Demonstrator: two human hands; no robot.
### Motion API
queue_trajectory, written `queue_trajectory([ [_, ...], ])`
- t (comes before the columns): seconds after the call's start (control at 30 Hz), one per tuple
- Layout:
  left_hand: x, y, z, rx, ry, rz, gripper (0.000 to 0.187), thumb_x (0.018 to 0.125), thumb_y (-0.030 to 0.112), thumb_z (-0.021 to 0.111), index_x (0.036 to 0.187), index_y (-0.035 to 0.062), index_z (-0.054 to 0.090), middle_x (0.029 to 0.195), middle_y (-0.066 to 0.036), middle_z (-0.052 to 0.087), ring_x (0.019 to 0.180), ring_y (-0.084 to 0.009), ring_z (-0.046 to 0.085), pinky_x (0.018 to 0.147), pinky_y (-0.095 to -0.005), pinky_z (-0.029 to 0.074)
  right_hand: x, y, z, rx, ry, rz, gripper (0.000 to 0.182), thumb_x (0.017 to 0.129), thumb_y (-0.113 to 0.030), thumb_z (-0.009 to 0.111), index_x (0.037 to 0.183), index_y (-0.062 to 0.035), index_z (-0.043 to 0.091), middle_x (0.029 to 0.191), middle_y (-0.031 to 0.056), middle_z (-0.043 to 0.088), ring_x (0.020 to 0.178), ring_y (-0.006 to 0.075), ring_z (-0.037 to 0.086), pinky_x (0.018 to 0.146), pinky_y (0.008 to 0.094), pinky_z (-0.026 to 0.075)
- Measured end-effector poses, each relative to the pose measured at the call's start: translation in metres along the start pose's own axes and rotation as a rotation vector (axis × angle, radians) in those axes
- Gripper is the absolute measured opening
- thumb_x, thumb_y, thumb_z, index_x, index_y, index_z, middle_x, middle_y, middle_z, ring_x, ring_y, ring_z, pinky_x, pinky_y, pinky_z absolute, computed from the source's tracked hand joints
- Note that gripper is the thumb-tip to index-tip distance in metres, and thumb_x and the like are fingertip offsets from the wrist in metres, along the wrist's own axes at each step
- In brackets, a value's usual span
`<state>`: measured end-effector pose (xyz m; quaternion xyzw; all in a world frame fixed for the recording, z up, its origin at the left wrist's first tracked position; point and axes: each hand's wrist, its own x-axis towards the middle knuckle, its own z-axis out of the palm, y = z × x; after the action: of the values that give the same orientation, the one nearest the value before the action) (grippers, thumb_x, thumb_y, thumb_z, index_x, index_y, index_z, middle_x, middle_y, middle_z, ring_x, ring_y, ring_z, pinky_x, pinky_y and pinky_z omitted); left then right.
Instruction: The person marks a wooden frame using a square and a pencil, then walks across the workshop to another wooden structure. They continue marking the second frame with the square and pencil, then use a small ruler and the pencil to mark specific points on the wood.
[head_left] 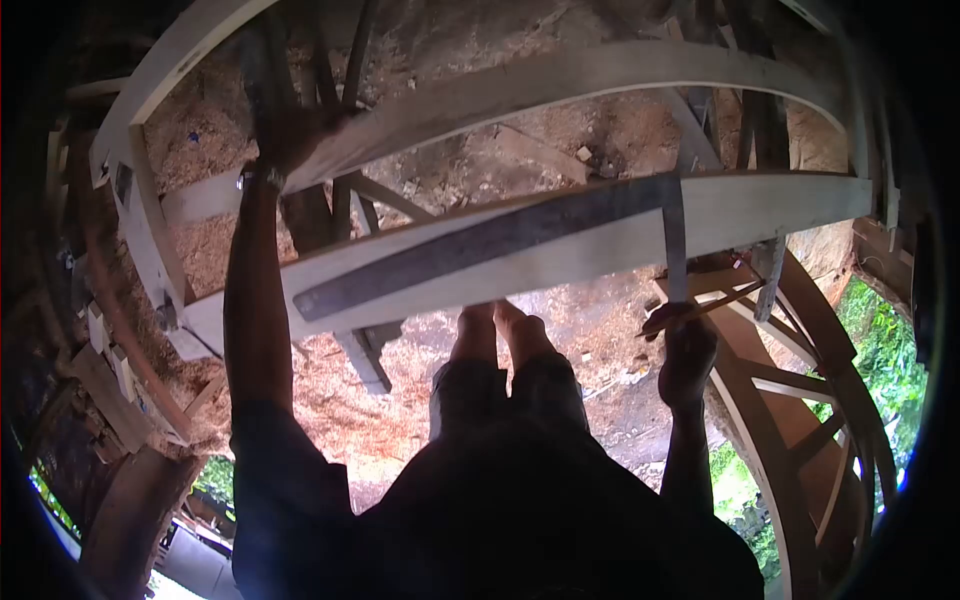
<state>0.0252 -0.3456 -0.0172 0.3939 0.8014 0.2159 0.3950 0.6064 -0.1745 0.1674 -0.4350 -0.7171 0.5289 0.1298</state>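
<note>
A long pale wooden board (780,205) crosses in front of me as part of a wooden frame. Flat on its face lies a dark metal framing square (480,238), whose shorter arm hangs down past the board's lower edge. My right hand (690,355) is closed around the lower end of that short arm. A pencil (732,298) sticks out sideways from the same fist. Beyond the board, my left hand (298,140), with a watch at the wrist, grips the curved wooden rail (480,95); its fingers are dark and partly hard to see.
A curved slatted wooden piece (800,430) stands at the right. Wood scraps and planks (115,385) are stacked at the left. Below lies a floor (420,420) strewn with shavings, with my legs in the middle. Dark posts (305,215) stand under the frame.
</note>
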Motion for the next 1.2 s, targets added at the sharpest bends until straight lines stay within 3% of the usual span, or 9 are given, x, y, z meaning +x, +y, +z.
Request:
queue_trajectory([
  [0.17,-0.007,0.047,0.015,-0.251,-0.073,-0.009,0.036,0.111,0.029,0.062,0.138,0.0095,0.075,0.129,-0.011,0.079,0.12,-0.0202,0.072,0.11,-0.0353,0.052,0.05,-0.016,0.017,0.008,-0.036,0.041,0.026,0.111,-0.014,0.053,0.102,0.0039,0.069,0.092,0.0111,0.074,0.081,0.018,0.073,0.074,0.0324,0.057],
  [0.2,-0.001,0.053,0.024,-0.219,-0.038,0.114,0.034,0.11,0.023,0.061,0.138,0.0081,0.075,0.131,-0.011,0.078,0.123,-0.0203,0.072,0.111,-0.035,0.052,0.063,-0.021,0.022,0.033,-0.036,0.05,0.023,0.109,-0.011,0.054,0.102,0.0035,0.07,0.092,0.0106,0.075,0.082,0.0178,0.074,0.075,0.0323,0.059],
  [0.37,0.034,0.103,0.06,-0.245,0.046,0.299,0.034,0.109,0.024,0.06,0.134,0.0092,0.077,0.129,-0.013,0.079,0.119,-0.0245,0.076,0.102,-0.0388,0.059,0.128,-0.044,0.035,-0.015,-0.098,0.035,0.021,0.106,-0.008,0.054,0.1,0.0028,0.071,0.091,0.0107,0.075,0.082,0.0174,0.074,0.076,0.0323,0.058],
  [0.4,0.038,0.116,0.059,-0.269,-0.069,0.161,0.039,0.111,0.027,0.06,0.139,0.0032,0.073,0.133,-0.013,0.077,0.126,-0.0214,0.071,0.113,-0.0376,0.051,0.143,-0.047,0.036,-0.017,-0.108,0.021,0.021,0.106,-0.008,0.054,0.099,0.0029,0.071,0.091,0.0107,0.075,0.081,0.0173,0.073,0.076,0.0323,0.058],
  [0.53,0.053,0.149,0.067,-0.39,-0.065,0.131,0.029,0.108,0.018,0.064,0.132,0.011,0.078,0.127,-0.011,0.08,0.119,-0.0221,0.075,0.103,-0.0372,0.058,0.229,-0.043,0.042,-0.071,-0.187,-0.14,0.022,0.106,-0.007,0.053,0.098,0.0039,0.07,0.089,0.0108,0.073,0.078,0.0188,0.072,0.074,0.0323,0.056],
  [0.63,0.068,0.168,0.072,-0.472,-0.097,0.085,0.027,0.104,0.01,0.068,0.128,0.0067,0.078,0.127,-0.014,0.079,0.118,-0.0251,0.075,0.103,-0.0398,0.058,0.292,-0.046,0.059,-0.121,-0.215,-0.196,0.018,0.104,-0.005,0.058,0.094,0.0046,0.07,0.09,0.0134,0.073,0.077,0.0211,0.071,0.073,0.033,0.056],
  [0.87,0.081,0.165,0.077,-0.435,-0.073,0.193,0.035,0.092,0.004,0.076,0.127,0.0032,0.078,0.127,-0.021,0.077,0.124,-0.0356,0.073,0.105,-0.0464,0.059,0.389,-0.036,0.102,-0.117,-0.373,-0.286,0.007,0.1,-0.003,0.069,0.1,0.0036,0.072,0.092,0.0129,0.074,0.08,0.0202,0.074,0.073,0.0327,0.058],
  [1.03,0.083,0.161,0.08,-0.385,-0.079,0.189,0.039,0.088,0.003,0.078,0.127,0.0026,0.078,0.127,-0.021,0.077,0.123,-0.0369,0.073,0.105,-0.0469,0.058,0.396,-0.025,0.136,-0.053,-0.482,-0.227,0.009,0.1,-0.005,0.071,0.102,0.0033,0.072,0.086,0.0139,0.075,0.076,0.0239,0.076,0.069,0.0358,0.059],
  [1.2,0.084,0.159,0.083,-0.408,-0.064,0.19,0.041,0.087,0.002,0.079,0.128,0.0014,0.078,0.126,-0.021,0.077,0.121,-0.0381,0.073,0.106,-0.0473,0.058,0.394,-0.023,0.142,-0.099,-0.542,-0.153,0.011,0.1,-0.006,0.067,0.105,0.0031,0.071,0.088,0.0104,0.074,0.077,0.0159,0.07,0.073,0.0304,0.055],
])
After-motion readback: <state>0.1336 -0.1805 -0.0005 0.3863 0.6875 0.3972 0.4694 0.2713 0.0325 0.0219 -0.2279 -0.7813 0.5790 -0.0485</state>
